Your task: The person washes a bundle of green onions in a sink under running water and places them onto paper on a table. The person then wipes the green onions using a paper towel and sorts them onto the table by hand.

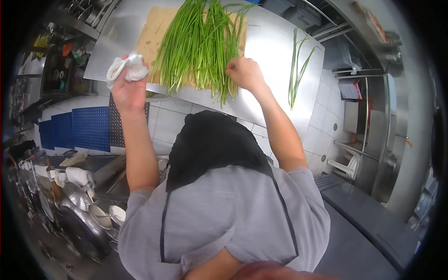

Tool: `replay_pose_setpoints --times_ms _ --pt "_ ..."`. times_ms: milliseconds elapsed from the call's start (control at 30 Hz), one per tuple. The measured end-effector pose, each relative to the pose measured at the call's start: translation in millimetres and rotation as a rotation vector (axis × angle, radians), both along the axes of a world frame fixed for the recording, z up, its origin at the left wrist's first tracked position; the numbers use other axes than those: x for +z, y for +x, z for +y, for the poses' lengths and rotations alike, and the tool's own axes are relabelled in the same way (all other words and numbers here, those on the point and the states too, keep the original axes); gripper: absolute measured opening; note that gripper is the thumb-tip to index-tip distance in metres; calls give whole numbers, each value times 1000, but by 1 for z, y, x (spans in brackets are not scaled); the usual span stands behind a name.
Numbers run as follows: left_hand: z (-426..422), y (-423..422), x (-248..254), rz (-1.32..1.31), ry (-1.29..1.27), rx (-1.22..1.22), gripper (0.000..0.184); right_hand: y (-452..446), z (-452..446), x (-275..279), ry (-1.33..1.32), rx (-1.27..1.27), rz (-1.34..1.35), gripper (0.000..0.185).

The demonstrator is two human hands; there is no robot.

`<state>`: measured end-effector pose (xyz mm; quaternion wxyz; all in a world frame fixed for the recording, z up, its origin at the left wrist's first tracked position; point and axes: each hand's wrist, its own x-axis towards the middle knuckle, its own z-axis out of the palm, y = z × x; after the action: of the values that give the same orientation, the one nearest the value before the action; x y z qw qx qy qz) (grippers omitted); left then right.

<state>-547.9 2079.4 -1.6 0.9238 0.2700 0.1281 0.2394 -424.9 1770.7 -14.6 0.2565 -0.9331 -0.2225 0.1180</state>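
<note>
A thick pile of long green chives (198, 51) lies across a brown board or sheet of cardboard (151, 32), its pale stem ends pointing toward me and overhanging the near edge. My left hand (128, 93) is raised to the left of the pile, closed around a crumpled white cloth (133, 66). At the pile's right side, my right hand (247, 73) has its fingers bent and pinched together at the outermost chives. How many stalks are between those fingertips is hidden. Farther right, a few loose chives (295, 70) rest directly on the metal table (268, 42).
White floor tiles (170, 116) and blue perforated mats (91, 126) show below the table. Pans and a metal strainer (76, 196) crowd the lower left, with bowls (100, 215) beside them. Metal shelving (366, 116) and a white plastic stool (346, 163) stand at the right.
</note>
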Motion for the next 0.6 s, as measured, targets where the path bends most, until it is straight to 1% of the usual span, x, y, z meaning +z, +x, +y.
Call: replay_pose_setpoints --times_ms 33,67,100,200,267,333,367,433,533,600 --pt "3 -9 0 1 -15 12 40 0 5 -3 -93 25 22 11" --pt "7 -16 0 1 -31 25 41 -2 7 -5 -97 8 46 11" --pt "11 -24 1 -18 -75 -17 41 -8 9 -4 -103 -7 75 11" --pt "14 -37 1 78 -39 90 46 -17 9 -12 -119 -56 101 11" --pt "16 -39 -2 108 -49 124 46 -15 11 -22 -99 -94 103 13" --pt "16 -38 -3 121 -56 130 46 -12 12 -19 -58 -138 117 15" --pt "15 -36 -3 120 -59 120 46 -10 9 -15 -7 -183 160 17" --pt "13 -31 -4 98 -70 74 45 -15 9 17 96 -276 245 19" --pt "8 -21 -6 59 -76 -18 44 -14 -4 23 266 -315 144 20" --pt "0 -12 -9 58 -54 -53 43 -17 -15 36 132 -260 121 19"
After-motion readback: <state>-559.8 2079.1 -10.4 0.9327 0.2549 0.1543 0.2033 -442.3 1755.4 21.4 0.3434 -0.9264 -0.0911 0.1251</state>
